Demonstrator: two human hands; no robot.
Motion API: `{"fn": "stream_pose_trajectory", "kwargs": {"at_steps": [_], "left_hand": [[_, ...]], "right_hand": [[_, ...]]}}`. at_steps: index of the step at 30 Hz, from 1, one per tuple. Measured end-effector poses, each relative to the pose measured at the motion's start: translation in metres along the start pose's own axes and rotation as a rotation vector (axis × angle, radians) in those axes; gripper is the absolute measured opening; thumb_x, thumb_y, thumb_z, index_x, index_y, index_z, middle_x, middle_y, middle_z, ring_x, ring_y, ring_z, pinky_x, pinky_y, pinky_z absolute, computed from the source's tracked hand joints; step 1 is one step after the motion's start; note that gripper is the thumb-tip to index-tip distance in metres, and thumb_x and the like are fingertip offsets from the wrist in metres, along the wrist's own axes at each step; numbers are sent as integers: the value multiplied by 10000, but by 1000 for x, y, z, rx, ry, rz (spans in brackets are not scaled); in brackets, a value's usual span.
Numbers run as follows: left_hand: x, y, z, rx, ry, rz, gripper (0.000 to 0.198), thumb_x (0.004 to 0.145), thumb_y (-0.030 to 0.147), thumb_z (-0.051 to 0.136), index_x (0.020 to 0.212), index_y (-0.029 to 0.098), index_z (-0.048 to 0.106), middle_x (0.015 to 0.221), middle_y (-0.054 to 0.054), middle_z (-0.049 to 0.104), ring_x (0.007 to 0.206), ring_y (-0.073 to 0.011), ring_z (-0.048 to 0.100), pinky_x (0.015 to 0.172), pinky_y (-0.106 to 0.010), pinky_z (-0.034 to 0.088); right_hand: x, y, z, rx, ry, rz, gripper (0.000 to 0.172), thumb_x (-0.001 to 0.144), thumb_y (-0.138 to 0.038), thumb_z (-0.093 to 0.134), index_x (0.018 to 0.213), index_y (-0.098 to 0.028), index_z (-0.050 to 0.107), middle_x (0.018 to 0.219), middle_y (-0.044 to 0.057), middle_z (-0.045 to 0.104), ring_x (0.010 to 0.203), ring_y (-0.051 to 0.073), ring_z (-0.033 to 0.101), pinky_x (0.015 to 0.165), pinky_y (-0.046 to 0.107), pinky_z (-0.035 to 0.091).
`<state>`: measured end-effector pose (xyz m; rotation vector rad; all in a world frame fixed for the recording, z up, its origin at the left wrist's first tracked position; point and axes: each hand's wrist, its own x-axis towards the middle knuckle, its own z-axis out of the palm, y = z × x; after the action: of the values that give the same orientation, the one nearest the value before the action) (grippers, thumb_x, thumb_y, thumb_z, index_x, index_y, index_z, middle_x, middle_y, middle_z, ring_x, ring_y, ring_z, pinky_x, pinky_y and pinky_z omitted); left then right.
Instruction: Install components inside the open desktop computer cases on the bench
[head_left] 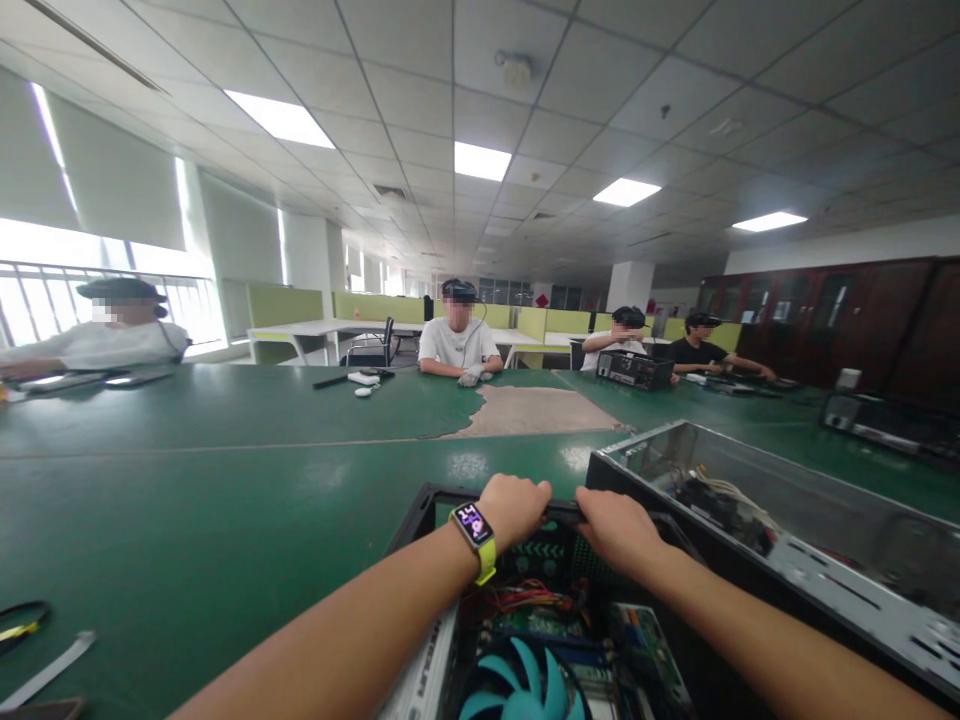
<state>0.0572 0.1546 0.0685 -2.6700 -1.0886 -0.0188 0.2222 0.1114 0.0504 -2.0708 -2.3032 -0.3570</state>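
Observation:
An open black computer case (431, 500) lies in front of me, its inside facing up. My left hand (517, 508), with a yellow-green smartwatch (474, 530) on the wrist, is closed over the case's far edge. A short way to its right, my right hand (616, 528) is closed on the same edge. The fingertips of both hands are hidden behind it. Inside the case show a fan with teal blades (521, 685), red and yellow wires (529, 597) and circuit boards (649, 640).
A second open metal case (825, 570) stands close on the right. On the green table (225, 520) the covering is torn (540, 410). A cable (22, 625) and a pale strip (52, 668) lie at left. Several people sit around; one (459, 340) faces me across the table.

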Motion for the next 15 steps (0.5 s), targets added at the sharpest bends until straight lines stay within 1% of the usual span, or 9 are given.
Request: {"fn": "stream_pose_trajectory", "kwargs": {"at_steps": [6, 11, 15], "left_hand": [[-2, 2, -2, -8, -6, -6, 252, 865, 348, 436, 999, 152, 521, 866, -133, 674, 819, -292, 664, 661, -421, 533], [-3, 2, -3, 2, -11, -8, 264, 855, 353, 452, 1005, 148, 522, 878, -128, 669, 831, -294, 660, 674, -415, 536], [-4, 3, -2, 12, -6, -23, 249, 856, 334, 449, 1011, 150, 513, 872, -117, 657, 814, -276, 655, 673, -401, 530]], "right_hand": [[-2, 0, 1, -5, 11, -11, 154, 848, -300, 456, 928, -186, 522, 939, 74, 661, 881, 246, 628, 662, 313, 404], [0, 3, 4, 3, 34, -15, 173, 857, -344, 452, 916, -196, 518, 918, 58, 661, 864, 242, 630, 631, 308, 382], [0, 3, 7, 11, 49, -13, 177, 856, -353, 438, 896, -200, 516, 890, 56, 659, 830, 241, 630, 619, 310, 365]]}}
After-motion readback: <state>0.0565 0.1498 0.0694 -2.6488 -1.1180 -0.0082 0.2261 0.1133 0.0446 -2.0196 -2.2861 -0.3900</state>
